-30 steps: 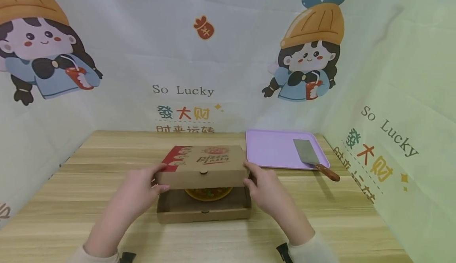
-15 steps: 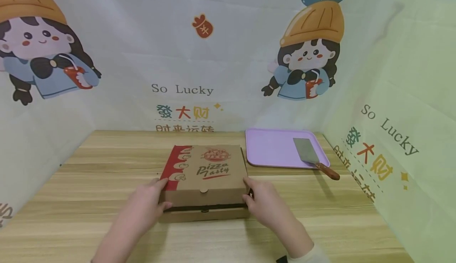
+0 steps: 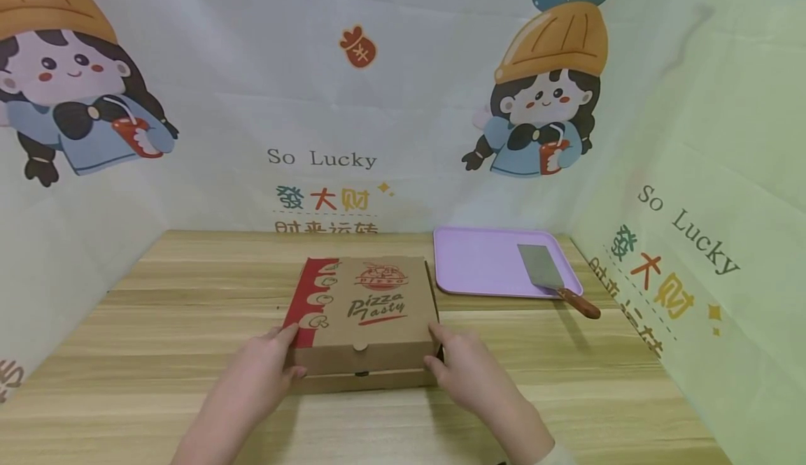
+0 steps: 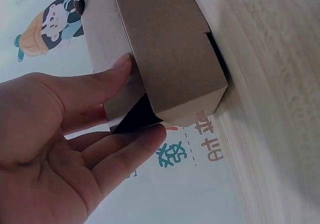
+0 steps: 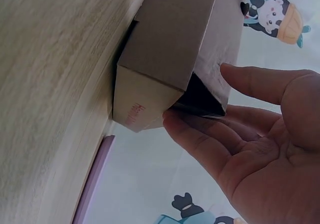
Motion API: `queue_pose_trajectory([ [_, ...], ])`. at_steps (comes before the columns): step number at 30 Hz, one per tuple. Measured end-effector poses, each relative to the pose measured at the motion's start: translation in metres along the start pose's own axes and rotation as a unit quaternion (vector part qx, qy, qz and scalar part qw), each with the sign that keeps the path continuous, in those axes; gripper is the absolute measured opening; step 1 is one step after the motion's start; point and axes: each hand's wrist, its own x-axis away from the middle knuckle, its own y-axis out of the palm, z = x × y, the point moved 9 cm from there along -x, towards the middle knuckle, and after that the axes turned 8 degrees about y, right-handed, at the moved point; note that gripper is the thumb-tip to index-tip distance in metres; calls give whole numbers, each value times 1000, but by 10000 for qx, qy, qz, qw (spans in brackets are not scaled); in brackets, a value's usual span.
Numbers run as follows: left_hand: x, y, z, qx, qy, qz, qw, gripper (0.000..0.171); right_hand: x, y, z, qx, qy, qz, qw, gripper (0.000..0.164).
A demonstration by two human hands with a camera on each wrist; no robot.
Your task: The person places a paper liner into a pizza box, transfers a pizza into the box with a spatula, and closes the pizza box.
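Note:
A brown cardboard pizza box (image 3: 384, 332) with a red printed strip stands on the table, its lid lowered over the base. A thin strip of the base (image 3: 371, 381) shows below the lid's front flap. My left hand (image 3: 258, 367) holds the lid's front left corner, thumb on the front flap and fingers along the side. At the front right corner, my right hand (image 3: 469, 367) grips the lid in the same way. In both wrist views, a dark gap shows between flap and side at the corner by the left fingers (image 4: 125, 151) and right fingers (image 5: 200, 139). The box's inside is hidden.
A purple tray (image 3: 478, 262) lies behind and right of the box. On its right part rests a metal spatula (image 3: 541, 267), its wooden handle sticking out over the tray's edge. Printed cloth (image 3: 428, 136) hangs around the wood-grain table (image 3: 157, 325).
Both hands have brought the raised lid down and toward the front. The pizza and the inside of the base, visible a second ago, are covered now. The tray and spatula stay put.

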Motion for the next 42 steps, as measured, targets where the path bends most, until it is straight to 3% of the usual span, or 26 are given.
queue_pose_trajectory([
  [15,1,2,2,-309,83,73,9995,68,4,3,-1,-14,-37,-44,10000,55],
  [23,0,15,0,-270,-163,-416,9986,81,8,7,-1,15,56,-232,9997,60],
  [31,10,29,13,-247,148,-897,9956,107,16,15,-7,659,-272,-593,9957,68],
  [42,16,36,20,-288,123,-1222,9920,105,24,23,-8,904,-175,-922,9915,69],
])
